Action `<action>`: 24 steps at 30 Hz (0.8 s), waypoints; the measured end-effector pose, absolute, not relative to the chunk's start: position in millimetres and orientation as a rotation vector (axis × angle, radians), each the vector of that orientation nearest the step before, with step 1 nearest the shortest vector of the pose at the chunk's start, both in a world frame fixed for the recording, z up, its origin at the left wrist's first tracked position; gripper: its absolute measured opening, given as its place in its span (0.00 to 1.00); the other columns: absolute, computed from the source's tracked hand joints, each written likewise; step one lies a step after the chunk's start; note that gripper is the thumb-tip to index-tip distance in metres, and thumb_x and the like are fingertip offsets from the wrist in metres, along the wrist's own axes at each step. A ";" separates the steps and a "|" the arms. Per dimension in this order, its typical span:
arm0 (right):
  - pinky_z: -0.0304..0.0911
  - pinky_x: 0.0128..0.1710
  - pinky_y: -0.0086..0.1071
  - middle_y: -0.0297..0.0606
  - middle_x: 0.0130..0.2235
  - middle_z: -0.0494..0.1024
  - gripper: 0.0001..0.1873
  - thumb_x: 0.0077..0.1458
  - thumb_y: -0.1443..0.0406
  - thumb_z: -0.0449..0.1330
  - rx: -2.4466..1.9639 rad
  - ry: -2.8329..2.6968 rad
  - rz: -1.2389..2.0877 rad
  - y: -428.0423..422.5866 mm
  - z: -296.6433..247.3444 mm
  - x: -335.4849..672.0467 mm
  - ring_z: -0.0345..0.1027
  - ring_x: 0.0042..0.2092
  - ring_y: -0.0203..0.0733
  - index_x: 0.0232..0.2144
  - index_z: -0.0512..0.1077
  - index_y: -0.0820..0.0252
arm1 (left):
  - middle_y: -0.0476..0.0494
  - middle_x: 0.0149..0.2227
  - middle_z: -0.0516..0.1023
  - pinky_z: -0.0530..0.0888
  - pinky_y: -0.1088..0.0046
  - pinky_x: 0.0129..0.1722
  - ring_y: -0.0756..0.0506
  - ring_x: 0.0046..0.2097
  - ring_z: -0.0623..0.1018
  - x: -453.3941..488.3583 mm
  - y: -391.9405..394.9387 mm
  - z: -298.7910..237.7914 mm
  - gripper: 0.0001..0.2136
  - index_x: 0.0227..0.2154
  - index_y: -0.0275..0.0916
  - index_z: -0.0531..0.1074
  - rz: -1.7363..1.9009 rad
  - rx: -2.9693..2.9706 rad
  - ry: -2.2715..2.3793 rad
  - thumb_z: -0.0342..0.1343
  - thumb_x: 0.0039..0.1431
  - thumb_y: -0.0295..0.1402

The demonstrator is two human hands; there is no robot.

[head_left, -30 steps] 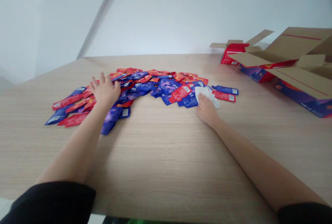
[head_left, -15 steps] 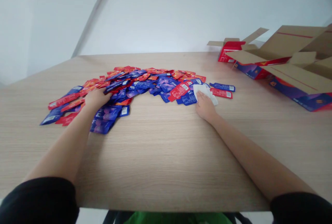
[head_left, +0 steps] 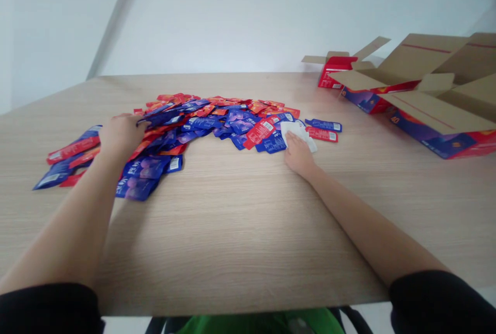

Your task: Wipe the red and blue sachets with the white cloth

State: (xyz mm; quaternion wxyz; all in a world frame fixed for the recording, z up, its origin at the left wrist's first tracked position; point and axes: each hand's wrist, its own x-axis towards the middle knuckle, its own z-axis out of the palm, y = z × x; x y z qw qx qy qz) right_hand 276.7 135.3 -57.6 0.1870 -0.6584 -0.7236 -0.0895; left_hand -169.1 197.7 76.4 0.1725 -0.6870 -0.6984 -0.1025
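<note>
Blue and red snack packets (head_left: 240, 120) lie heaped in a curved pile across the table. At the pile's left side my left hand (head_left: 123, 135) is closed, its fingertips pinching the edge of a blue packet (head_left: 165, 117). Part of the pile is hidden under that hand and forearm. My right hand (head_left: 299, 153) rests at the pile's right end, closed on a folded white tissue (head_left: 297, 128). Just beyond the tissue, a blue packet (head_left: 323, 125) and a red packet (head_left: 322, 134) lie side by side, apart from the heap.
On the right stand opened cardboard boxes with flaps up: a small red box (head_left: 334, 72), a blue and red box (head_left: 362, 100) and a larger one (head_left: 430, 130) in front. A white wall (head_left: 232, 19) rises behind the wooden table (head_left: 240, 231).
My left hand has risen a little and shifted left over the pile, now pinching a blue packet. The right hand stays on the tissue. The whole view has turned slightly.
</note>
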 end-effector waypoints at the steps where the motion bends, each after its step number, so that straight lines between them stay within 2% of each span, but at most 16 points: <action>1: 0.53 0.63 0.50 0.58 0.64 0.61 0.33 0.53 0.71 0.48 -1.851 -2.035 -0.251 135.1 -57.4 276.7 0.55 0.64 0.55 0.62 0.58 0.79 | 0.37 0.44 0.76 0.68 0.67 0.42 0.41 0.43 0.72 -156.0 192.5 82.7 0.24 0.45 0.30 0.73 -0.320 -1.959 -1.929 0.37 0.68 0.42; 4: 0.52 0.63 0.48 0.58 0.64 0.61 0.32 0.54 0.71 0.47 -1.854 -2.031 -0.246 134.3 -56.0 276.5 0.54 0.65 0.54 0.61 0.59 0.80 | 0.37 0.47 0.75 0.68 0.66 0.44 0.40 0.46 0.74 -96.1 161.8 86.9 0.22 0.45 0.32 0.73 -0.367 -2.077 -1.712 0.36 0.69 0.41; 5: 0.52 0.64 0.47 0.59 0.64 0.61 0.32 0.54 0.71 0.47 -1.857 -2.031 -0.243 134.0 -55.4 276.4 0.54 0.65 0.54 0.61 0.59 0.81 | 0.34 0.44 0.75 0.68 0.63 0.43 0.38 0.45 0.75 -71.5 146.1 81.5 0.21 0.41 0.30 0.74 -0.330 -2.226 -1.540 0.38 0.68 0.38; 7: 0.51 0.64 0.47 0.59 0.64 0.60 0.32 0.55 0.72 0.46 -1.864 -2.033 -0.236 133.1 -53.9 276.4 0.54 0.65 0.54 0.61 0.58 0.81 | 0.40 0.38 0.77 0.70 0.66 0.42 0.42 0.41 0.76 -22.3 108.2 61.6 0.14 0.36 0.37 0.76 -0.234 -2.474 -1.300 0.45 0.65 0.34; 10: 0.51 0.64 0.48 0.58 0.65 0.60 0.32 0.55 0.72 0.47 -1.876 -2.036 -0.229 131.8 -51.8 276.7 0.53 0.65 0.54 0.62 0.58 0.80 | 0.38 0.37 0.77 0.72 0.65 0.36 0.43 0.35 0.78 33.9 49.8 25.7 0.08 0.36 0.35 0.74 0.038 -2.960 -0.863 0.51 0.59 0.27; 12: 0.51 0.64 0.48 0.58 0.65 0.60 0.31 0.55 0.72 0.47 -1.878 -2.037 -0.224 131.1 -50.8 277.0 0.53 0.65 0.54 0.62 0.58 0.80 | 0.39 0.39 0.77 0.74 0.67 0.34 0.44 0.35 0.78 52.0 23.4 12.7 0.08 0.38 0.36 0.73 0.044 -3.064 -0.787 0.54 0.59 0.33; 13: 0.51 0.64 0.47 0.59 0.65 0.60 0.31 0.55 0.72 0.47 -1.876 -2.036 -0.221 130.8 -50.4 277.2 0.53 0.65 0.54 0.61 0.58 0.81 | 0.39 0.38 0.76 0.74 0.67 0.34 0.43 0.35 0.78 55.3 16.5 11.3 0.11 0.38 0.35 0.72 0.008 -3.159 -0.770 0.54 0.60 0.38; 15: 0.51 0.65 0.46 0.60 0.65 0.59 0.32 0.55 0.72 0.47 -1.869 -2.032 -0.215 130.4 -49.7 277.3 0.53 0.65 0.54 0.61 0.58 0.82 | 0.40 0.37 0.76 0.74 0.67 0.34 0.44 0.34 0.77 53.7 15.5 15.8 0.16 0.38 0.36 0.72 -0.094 -3.272 -0.780 0.50 0.64 0.45; 16: 0.51 0.65 0.46 0.60 0.65 0.60 0.32 0.55 0.72 0.47 -1.865 -2.029 -0.210 130.2 -49.4 277.3 0.53 0.65 0.54 0.61 0.58 0.82 | 0.40 0.38 0.76 0.74 0.67 0.36 0.44 0.35 0.77 50.5 20.3 19.4 0.16 0.37 0.36 0.72 -0.151 -3.298 -0.730 0.47 0.66 0.43; 18: 0.51 0.64 0.47 0.60 0.64 0.60 0.32 0.54 0.72 0.47 -1.857 -2.021 -0.200 129.7 -48.8 277.2 0.54 0.65 0.55 0.61 0.58 0.81 | 0.37 0.45 0.75 0.72 0.65 0.46 0.43 0.46 0.75 43.2 36.5 23.0 0.13 0.40 0.37 0.73 -0.290 -3.236 -0.584 0.44 0.67 0.36; 21: 0.52 0.64 0.50 0.58 0.64 0.60 0.32 0.54 0.72 0.47 -1.848 -2.003 -0.184 128.5 -48.4 276.5 0.54 0.65 0.55 0.61 0.59 0.79 | 0.39 0.61 0.67 0.64 0.58 0.58 0.39 0.62 0.64 37.2 60.7 12.0 0.16 0.54 0.41 0.68 -0.315 -3.134 -0.525 0.45 0.67 0.33; 24: 0.52 0.64 0.49 0.58 0.64 0.61 0.31 0.54 0.73 0.47 -1.842 -1.972 -0.170 127.6 -49.4 275.9 0.54 0.65 0.54 0.61 0.60 0.79 | 0.43 0.64 0.64 0.61 0.57 0.60 0.39 0.64 0.60 38.2 62.7 -6.3 0.20 0.61 0.44 0.63 -0.239 -3.103 -0.584 0.43 0.68 0.35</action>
